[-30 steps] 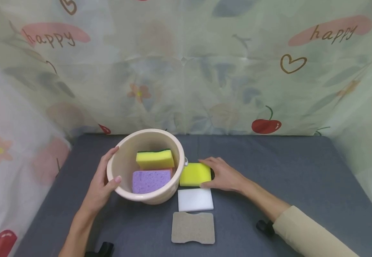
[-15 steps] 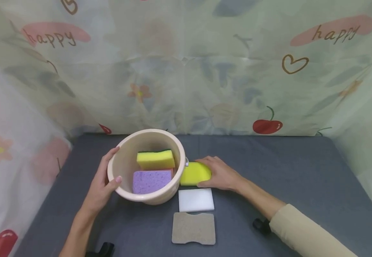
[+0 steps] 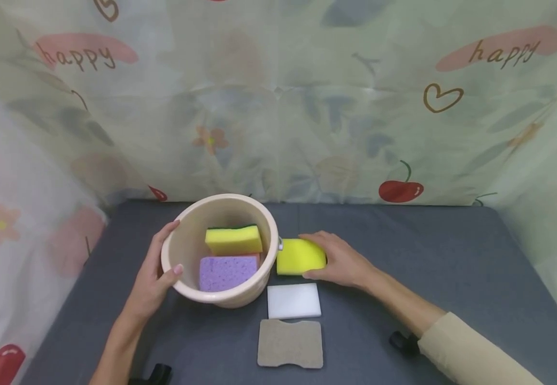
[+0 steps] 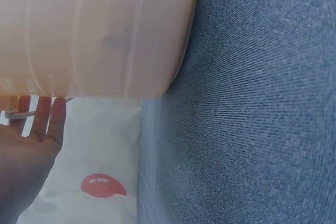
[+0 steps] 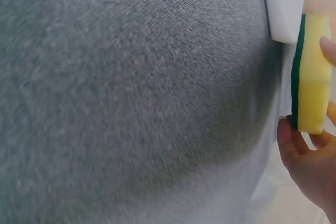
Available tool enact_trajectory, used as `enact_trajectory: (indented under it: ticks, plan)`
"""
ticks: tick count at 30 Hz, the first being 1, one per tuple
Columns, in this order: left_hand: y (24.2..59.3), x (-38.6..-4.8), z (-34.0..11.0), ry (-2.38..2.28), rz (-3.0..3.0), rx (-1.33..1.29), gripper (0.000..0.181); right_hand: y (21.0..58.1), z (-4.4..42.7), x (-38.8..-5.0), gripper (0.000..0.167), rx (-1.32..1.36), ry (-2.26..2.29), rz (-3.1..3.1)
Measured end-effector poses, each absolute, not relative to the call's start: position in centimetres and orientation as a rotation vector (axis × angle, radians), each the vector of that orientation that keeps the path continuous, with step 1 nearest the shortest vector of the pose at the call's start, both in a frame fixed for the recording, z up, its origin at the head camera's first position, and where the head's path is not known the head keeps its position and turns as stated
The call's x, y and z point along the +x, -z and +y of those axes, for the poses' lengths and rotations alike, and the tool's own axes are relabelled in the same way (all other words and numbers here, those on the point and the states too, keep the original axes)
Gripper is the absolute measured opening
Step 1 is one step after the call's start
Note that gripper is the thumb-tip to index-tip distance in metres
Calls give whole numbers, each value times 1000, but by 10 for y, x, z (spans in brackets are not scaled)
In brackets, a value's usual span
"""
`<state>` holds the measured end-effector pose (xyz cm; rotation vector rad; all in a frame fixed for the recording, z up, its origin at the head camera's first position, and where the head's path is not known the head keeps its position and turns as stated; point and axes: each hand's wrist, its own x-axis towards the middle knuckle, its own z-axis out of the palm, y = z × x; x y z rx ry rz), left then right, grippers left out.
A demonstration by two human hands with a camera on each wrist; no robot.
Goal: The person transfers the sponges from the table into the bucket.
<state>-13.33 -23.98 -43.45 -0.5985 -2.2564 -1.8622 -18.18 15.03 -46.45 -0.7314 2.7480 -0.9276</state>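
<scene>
A cream bucket tilts toward me left of centre in the head view. My left hand holds its left rim, thumb over the edge and fingers along the outside; the left wrist view shows the fingers against the bucket's wall. Inside lie a yellow sponge with a dark green edge and a purple sponge, with a sliver of something orange behind. Beside the bucket, my right hand pinches another yellow sponge by its right end. In the right wrist view its green scouring layer faces the cloth.
A white sponge block lies just in front of the held sponge. Nearer to me is a grey-brown pad with notched sides. Dark cloth covers the table, and a printed curtain hangs behind and at both sides.
My right hand has shifted slightly right and away from me with the yellow sponge, whose left end now shows more beside the bucket. The left hand and bucket stay nearly still.
</scene>
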Motion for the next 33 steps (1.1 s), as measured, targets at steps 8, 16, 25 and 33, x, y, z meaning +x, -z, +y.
enact_trajectory:
  ticks: [8,16,25,33]
  plan:
    - [434,-132,-241,1855,-2258,-592,77,444,158,-175,78,-734,907,2766]
    - [433,-132,-241,1885,-2245,-584,77,417,169,-172,76,-795,884,2806]
    - [432,-132,-241,1883,-2251,-576,76,391,180,-167,74,-852,840,2848]
    - [434,-134,-240,1883,-2242,-593,76,373,184,-163,72,-855,822,2896]
